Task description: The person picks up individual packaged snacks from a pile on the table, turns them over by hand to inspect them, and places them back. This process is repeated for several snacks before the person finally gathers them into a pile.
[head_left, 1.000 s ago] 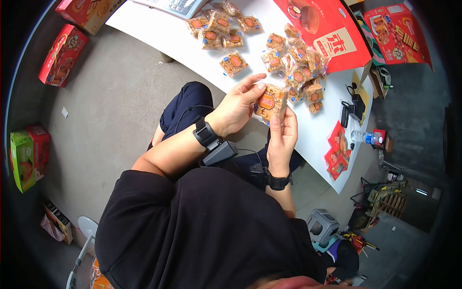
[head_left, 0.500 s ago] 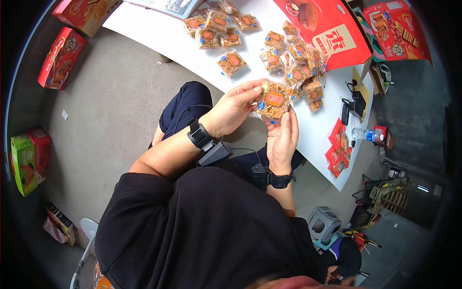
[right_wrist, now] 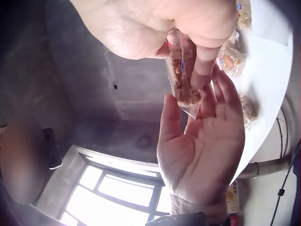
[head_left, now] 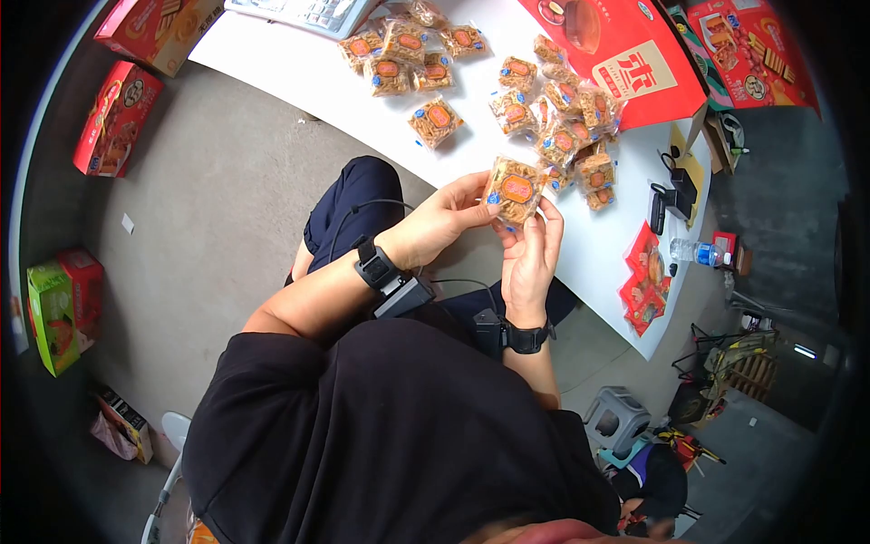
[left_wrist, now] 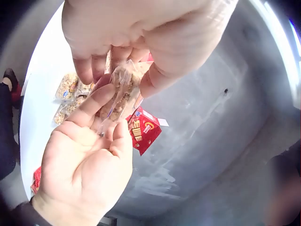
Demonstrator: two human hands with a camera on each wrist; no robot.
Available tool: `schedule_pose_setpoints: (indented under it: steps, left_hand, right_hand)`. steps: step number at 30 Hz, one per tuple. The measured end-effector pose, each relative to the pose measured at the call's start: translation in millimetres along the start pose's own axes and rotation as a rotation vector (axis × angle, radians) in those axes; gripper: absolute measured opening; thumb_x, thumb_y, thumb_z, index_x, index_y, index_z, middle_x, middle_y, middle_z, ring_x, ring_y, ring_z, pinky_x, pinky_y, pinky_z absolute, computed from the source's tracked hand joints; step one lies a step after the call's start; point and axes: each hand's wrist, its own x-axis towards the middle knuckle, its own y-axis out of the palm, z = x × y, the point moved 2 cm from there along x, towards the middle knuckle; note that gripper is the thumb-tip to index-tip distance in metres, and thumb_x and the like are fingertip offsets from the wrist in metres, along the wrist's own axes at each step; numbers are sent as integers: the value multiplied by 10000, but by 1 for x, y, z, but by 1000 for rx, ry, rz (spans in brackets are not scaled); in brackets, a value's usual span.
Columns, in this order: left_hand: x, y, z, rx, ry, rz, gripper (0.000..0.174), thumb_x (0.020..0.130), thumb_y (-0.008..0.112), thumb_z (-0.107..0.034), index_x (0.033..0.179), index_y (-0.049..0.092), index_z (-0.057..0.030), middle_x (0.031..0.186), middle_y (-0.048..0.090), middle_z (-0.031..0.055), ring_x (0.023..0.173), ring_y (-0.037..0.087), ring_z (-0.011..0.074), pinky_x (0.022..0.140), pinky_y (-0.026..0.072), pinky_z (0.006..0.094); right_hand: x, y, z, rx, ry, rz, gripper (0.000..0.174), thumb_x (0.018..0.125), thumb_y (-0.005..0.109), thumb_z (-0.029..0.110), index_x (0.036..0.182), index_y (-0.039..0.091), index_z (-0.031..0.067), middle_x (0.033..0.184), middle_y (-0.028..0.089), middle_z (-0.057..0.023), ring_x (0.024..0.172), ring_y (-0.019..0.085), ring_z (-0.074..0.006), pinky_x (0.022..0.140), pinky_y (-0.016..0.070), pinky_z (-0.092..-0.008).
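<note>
1. Your left hand [head_left: 444, 218] pinches the snack packet [head_left: 514, 190] at its 9 o'clock edge, with thumb and fingertips closed on the clear wrapper.
2. Your right hand [head_left: 530, 258] comes up from 6 o'clock. Its fingers lie nearly straight along the wrapper's lower right side, and the thumb presses the wrapper against them.
3. The snack packet is held in the air between both hands, over the near edge of the white tabletop [head_left: 299, 68]. Its orange label faces the head camera.
4. Just beside it, at 1 o'clock, lies a heap of packets [head_left: 566, 127].
5. A single packet [head_left: 436, 121] lies at 10 o'clock, with a group of packets [head_left: 399, 54] beyond it.
6. A red box [head_left: 625, 54] lies past the heap, and a water bottle [head_left: 696, 254] lies at 3 o'clock, well apart.
</note>
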Motion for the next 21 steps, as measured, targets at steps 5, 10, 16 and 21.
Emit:
schedule_pose_setpoints:
  steps: [5, 10, 16, 21]
  left_hand:
    - [2, -11, 1, 217, -58, -120, 521, 960, 538, -108, 1424, 336, 16, 1305, 528, 83, 1098, 540, 122, 941, 437, 279]
    - [18, -46, 0, 531, 11, -281, 536, 941, 582, -107, 1424, 365, -21, 1167, 563, 38, 897, 523, 67, 813, 458, 225]
    - [44, -87, -32, 775, 266, -441, 516, 909, 607, -91, 1382, 402, -91, 971, 611, 70, 834, 579, 126, 753, 485, 276]
    - [59, -105, -46, 763, 223, -538, 475, 909, 590, -90, 1357, 439, -140, 916, 600, 61, 718, 567, 110, 676, 481, 248]
  right_hand:
    - [10, -9, -12, -188, 37, 41, 335, 979, 421, 56, 1309, 372, 28, 1251, 519, -135, 1089, 561, -182, 881, 500, -338]
    - [24, -25, -24, -332, 28, 42, 278, 938, 576, 92, 1195, 527, -1, 1146, 585, -95, 986, 570, -135, 810, 486, -266]
    - [70, -65, -22, -624, -152, -114, 334, 891, 635, 114, 1199, 540, 22, 1168, 587, -96, 1014, 569, -171, 798, 485, -291]
    - [115, -80, -25, -1054, -344, -240, 506, 805, 695, 126, 1258, 488, 39, 1193, 530, -187, 1092, 504, -307, 929, 404, -394]
